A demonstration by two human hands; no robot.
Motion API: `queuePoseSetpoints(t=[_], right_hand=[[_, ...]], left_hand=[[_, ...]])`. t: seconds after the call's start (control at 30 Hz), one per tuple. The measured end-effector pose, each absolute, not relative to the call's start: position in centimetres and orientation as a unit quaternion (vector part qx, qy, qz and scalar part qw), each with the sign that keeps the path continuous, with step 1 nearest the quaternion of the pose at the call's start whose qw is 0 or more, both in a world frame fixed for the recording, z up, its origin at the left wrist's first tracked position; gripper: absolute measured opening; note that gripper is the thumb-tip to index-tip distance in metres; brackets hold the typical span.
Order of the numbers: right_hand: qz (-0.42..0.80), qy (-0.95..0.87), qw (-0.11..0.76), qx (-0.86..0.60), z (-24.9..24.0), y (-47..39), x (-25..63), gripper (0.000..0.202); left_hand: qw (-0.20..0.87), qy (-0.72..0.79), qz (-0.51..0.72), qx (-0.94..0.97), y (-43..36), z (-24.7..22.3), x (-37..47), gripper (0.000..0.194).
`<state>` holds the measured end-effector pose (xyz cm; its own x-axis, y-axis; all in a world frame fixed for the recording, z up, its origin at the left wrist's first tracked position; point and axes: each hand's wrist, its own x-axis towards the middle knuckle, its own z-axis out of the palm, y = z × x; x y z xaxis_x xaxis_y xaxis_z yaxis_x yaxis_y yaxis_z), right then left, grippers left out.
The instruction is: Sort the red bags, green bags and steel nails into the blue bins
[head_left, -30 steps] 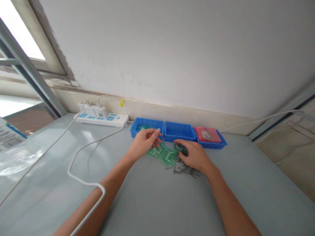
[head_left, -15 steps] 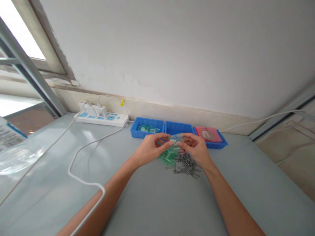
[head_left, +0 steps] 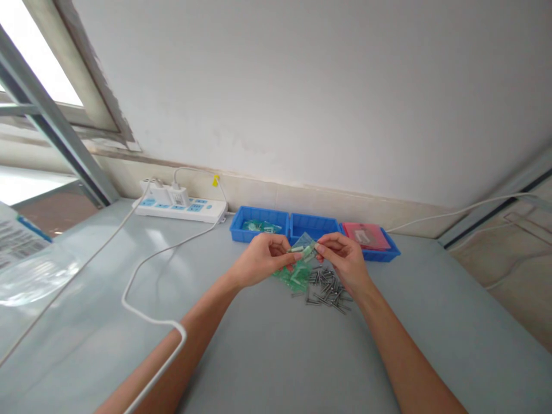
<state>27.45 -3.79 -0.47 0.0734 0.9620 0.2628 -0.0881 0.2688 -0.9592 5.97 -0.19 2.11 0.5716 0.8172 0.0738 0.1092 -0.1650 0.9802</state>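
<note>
A small clear bag with pale green pieces in it is held up between my two hands. My left hand pinches a pale green piece, or the bag's left side; the exact hold is too small to tell. The right edge of the bag is between the thumb and fingers of my right hand. Below them, green bags lie on the table. Beside these is a loose pile of grey screws.
Behind my hands stand a blue bin with green bags, a blue middle bin and a blue bin with red packets. A white power strip is at the back left. A white cable crosses my left forearm.
The small bag has turned and now shows more fully between my hands. My left hand has shifted slightly left, and a pale green piece shows at its fingertips.
</note>
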Motion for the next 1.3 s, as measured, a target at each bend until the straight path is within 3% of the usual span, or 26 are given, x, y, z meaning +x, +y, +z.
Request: queuePoseSetpoints(t=[0.17, 0.37, 0.53, 0.7, 0.93, 1.1, 1.3], right_hand=[[0.359, -0.575, 0.554, -0.483, -0.9, -3.6, 27.7, 0.026], [0.128, -0.760, 0.332, -0.544, -1.5, -4.0, 28.2, 0.017], [0.103, -0.803, 0.282, -0.515, -1.2, -4.4, 28.0, 0.030], [0.170, -0.783, 0.317, -0.507, -1.0, -4.2, 27.8, 0.025], [0.390, -0.615, 0.494, -0.475, -1.1, -3.8, 27.5, 0.032], [0.398, -0.562, 0.574, -0.443, -0.4, -3.7, 27.5, 0.038], [0.388, -0.567, 0.568, -0.454, 0.0, -3.9, 27.4, 0.042]], left_hand=[[0.568, 0.361, 0.355, 0.649, 0.4, 2.0, 5.6, 0.043], [0.592, 0.447, 0.502, 0.445, 1.7, 1.9, 4.8, 0.047], [0.587, 0.442, 0.568, 0.371, 2.0, 2.0, 4.6, 0.049], [0.523, 0.447, 0.513, 0.513, 1.5, 1.7, 4.8, 0.051], [0.363, 0.411, 0.427, 0.719, 0.6, 1.8, 5.6, 0.041], [0.480, 0.357, 0.348, 0.722, -0.2, 1.8, 6.0, 0.038], [0.566, 0.309, 0.306, 0.701, -0.2, 1.5, 6.0, 0.029]])
